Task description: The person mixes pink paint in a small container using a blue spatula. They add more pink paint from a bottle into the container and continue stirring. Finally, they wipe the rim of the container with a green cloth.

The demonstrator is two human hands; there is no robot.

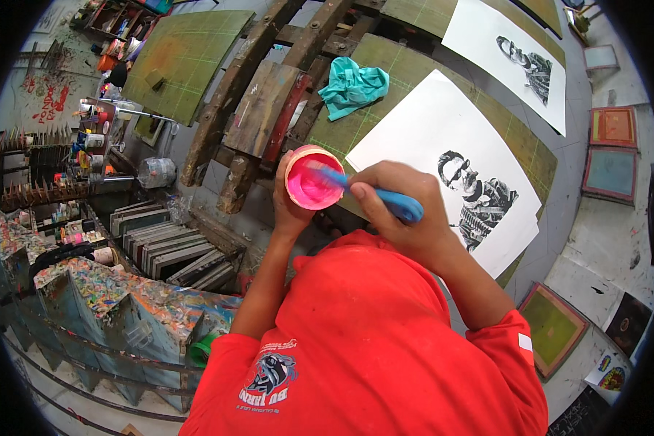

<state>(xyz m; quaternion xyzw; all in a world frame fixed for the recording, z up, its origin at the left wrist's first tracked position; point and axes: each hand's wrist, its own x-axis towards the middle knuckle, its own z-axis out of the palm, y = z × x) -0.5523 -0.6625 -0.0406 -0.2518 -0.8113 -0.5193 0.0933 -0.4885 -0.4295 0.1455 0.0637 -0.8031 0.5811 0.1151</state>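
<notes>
My left hand (289,196) grips an open cream-rimmed pot (316,195) of bright pink paint from its left side, at the center of the head view. My right hand (396,200) holds a blue-handled tool (405,207), its far end over or in the pink paint and blurred, so I cannot tell its exact shape. Just beyond my hands, white sheets (396,123) with a black-and-white portrait lie on a green board (527,149). A crumpled teal cloth (352,87) rests on the board above the pot.
Wooden rails and a block (258,109) are left of the board. At left are a paint-bottle shelf (94,138), stacked screen frames (167,240) and a paint-spattered metal rack (102,298). More framed screens (548,327) line the right side. Another printed sheet (501,51) lies upper right.
</notes>
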